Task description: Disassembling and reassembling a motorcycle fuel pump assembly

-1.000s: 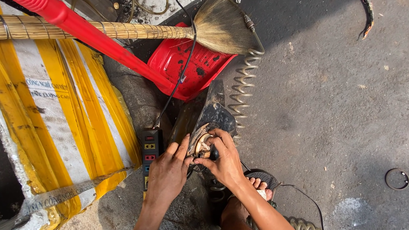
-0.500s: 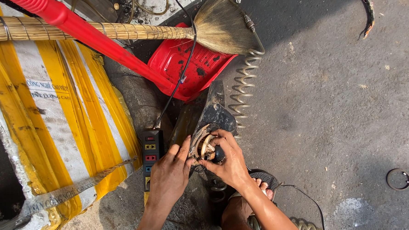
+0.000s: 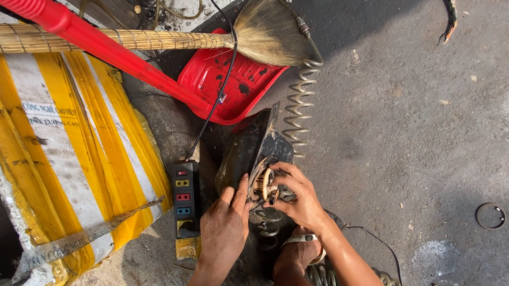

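Note:
A small round metal part (image 3: 263,185) with pale curved pieces sits at the foot of a dark, dirty metal housing (image 3: 249,149) on the ground. My right hand (image 3: 300,201) has its fingers curled around that part from the right. From the left, my left hand (image 3: 227,227) presses against it, thumb up along its edge. A foot in a sandal (image 3: 296,252) shows just below the hands.
A black power strip (image 3: 185,197) lies left of the hands, its cable running up. Behind stand a red dustpan (image 3: 229,84), a straw broom (image 3: 261,31), a coiled hose (image 3: 298,107), a yellow-and-white striped sack (image 3: 55,157). A metal ring (image 3: 490,215) lies on the asphalt at right.
Both hands have stayed on the small part. The fingers of my right hand have shifted slightly around it; the view is almost the same.

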